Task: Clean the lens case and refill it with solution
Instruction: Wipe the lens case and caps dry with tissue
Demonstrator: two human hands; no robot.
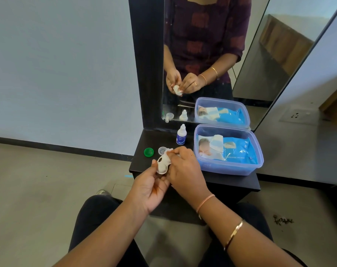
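Note:
My left hand [148, 189] holds the white lens case [162, 164] upright by its lower end, above the front left of the dark shelf [238, 182]. My right hand [185, 170] pinches a small white wipe [168, 151] against the case's upper well. On the shelf behind my hands lie a green cap [148, 151] and a clear cap [161, 150], both off the case. The small solution bottle [181, 134] with a blue label stands upright at the back, its white cap on.
A clear blue-tinted plastic box [258, 158] holding a blue pack of wet wipes [235, 149] fills the shelf's right half. A mirror [212, 54] in a dark frame rises behind the shelf. My knees sit below the shelf's front edge.

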